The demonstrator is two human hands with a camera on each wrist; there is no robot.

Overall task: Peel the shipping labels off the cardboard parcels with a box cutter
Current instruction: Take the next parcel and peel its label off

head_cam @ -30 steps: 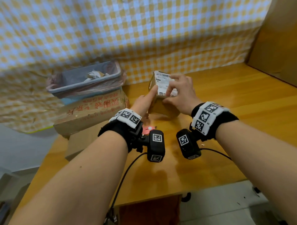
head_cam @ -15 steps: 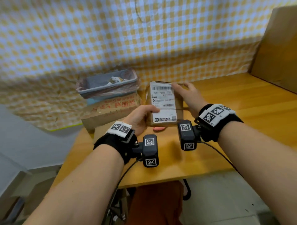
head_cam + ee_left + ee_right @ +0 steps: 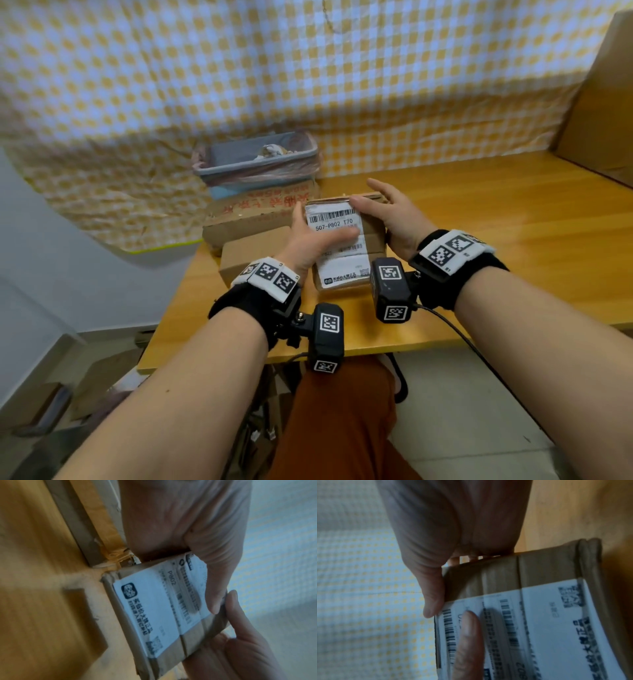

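Observation:
A small cardboard parcel (image 3: 374, 236) hangs just above the wooden table (image 3: 513, 226), held between both hands with its white shipping label (image 3: 342, 272) facing me. My left hand (image 3: 308, 240) grips its left side, the thumb (image 3: 214, 582) lying across the label's barcode area. My right hand (image 3: 399, 217) grips the right side, fingers behind the parcel and the thumb (image 3: 433, 596) at the label's top corner. The label (image 3: 539, 622) lies flat and stuck on all sides. No box cutter is in view.
A grey bin lined with a pink bag (image 3: 257, 162) holds paper scraps at the back. In front of it lies a large box with red writing (image 3: 260, 212), and a smaller plain box (image 3: 253, 255) sits at the table's left edge. A brown panel (image 3: 606, 102) stands at the right.
The parcel has been turned so its label faces me and drawn nearer. My left thumb has slid onto the label, and my right thumb has come to the top corner.

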